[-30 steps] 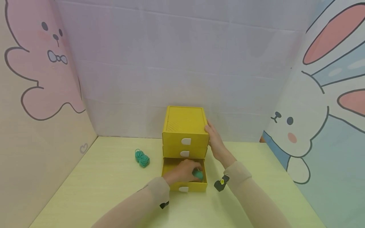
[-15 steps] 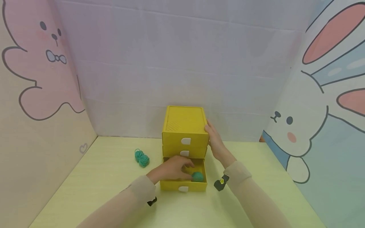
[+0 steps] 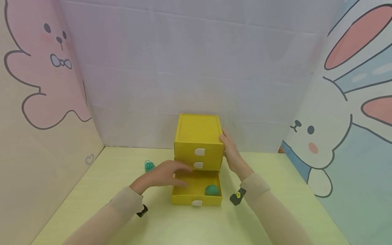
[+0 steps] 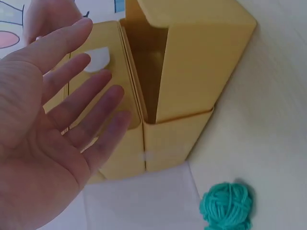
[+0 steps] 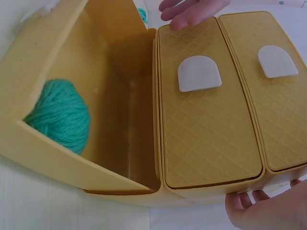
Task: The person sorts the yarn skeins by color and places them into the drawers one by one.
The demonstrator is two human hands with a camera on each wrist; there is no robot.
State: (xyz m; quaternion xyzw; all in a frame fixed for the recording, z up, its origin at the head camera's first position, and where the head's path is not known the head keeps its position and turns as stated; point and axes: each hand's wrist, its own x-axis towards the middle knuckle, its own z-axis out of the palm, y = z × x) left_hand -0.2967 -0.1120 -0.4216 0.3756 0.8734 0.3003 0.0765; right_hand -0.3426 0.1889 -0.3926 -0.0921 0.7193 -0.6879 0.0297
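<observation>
A yellow drawer box (image 3: 200, 128) with white tabs stands on the table. Its bottom drawer (image 3: 183, 200) is pulled out, the upper two closed. In the drawer's front right corner lies a green ball of yarn (image 3: 212, 190), also plain in the right wrist view. My left hand (image 3: 162, 174) hovers over the drawer's left side, fingers spread and holding nothing. Against the box's right side rests my right hand (image 3: 232, 153), its fingertips touching the wall. Partly hidden behind my left hand is a second green yarn bundle (image 3: 149, 166), seen better in the left wrist view (image 4: 226, 206).
The pale table (image 3: 122, 200) extends to both sides and in front of the box. A white cloth wall (image 3: 196, 68) rises close behind it. Side panels carry a pink bear (image 3: 46, 68) at left and a white rabbit (image 3: 324, 143) at right.
My left hand has let go of the yarn ball in the drawer and moved left and up out of the drawer, now covering part of the other yarn bundle. My right hand has stayed put.
</observation>
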